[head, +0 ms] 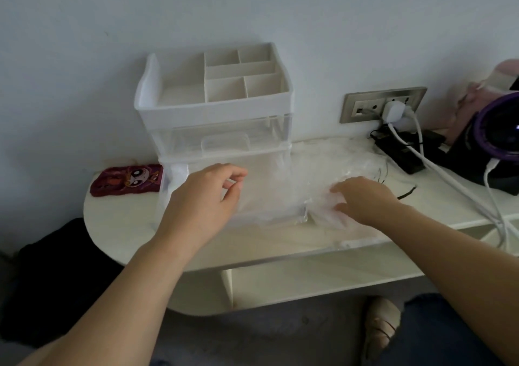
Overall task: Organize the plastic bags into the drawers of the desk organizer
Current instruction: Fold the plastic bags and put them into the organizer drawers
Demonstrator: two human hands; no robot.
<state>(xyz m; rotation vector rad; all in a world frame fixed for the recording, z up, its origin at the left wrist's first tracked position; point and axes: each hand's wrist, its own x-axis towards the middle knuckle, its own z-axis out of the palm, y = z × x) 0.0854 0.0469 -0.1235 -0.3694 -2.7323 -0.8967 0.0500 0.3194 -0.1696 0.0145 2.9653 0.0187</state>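
1. Your right hand (365, 200) lies on the crumpled clear plastic bags (334, 166), with the fingers bent and the thumb tucked under, gripping a bunch of the film.
2. Your left hand (202, 197) hovers over the pulled-out lower drawer (280, 218). The fingers are loosely curled and the thumb and forefinger are close together. The film is too clear to tell whether they pinch any of it.
3. The bags are heaped on the desk (126, 231) just to the right of the lower drawer. Some film seems to spill over the drawer's right wall, but how much lies inside is hard to make out.
4. The drawer belongs to the white desk organizer (213, 104), which stands against the wall. The upper drawer (222, 138) is pushed in, and the top tray is split into several compartments.
5. Left of the organizer, a dark red case with a cartoon face (126, 180) lies flat on the desk.
6. To your right, a wall socket (362, 107) holds a white plug (394, 110).
7. White cables (449, 180) run from the plug across the desk and over its front edge.
8. A black box (401, 152) sits under the socket, and a purple-rimmed round device (500, 130) stands at the far right.
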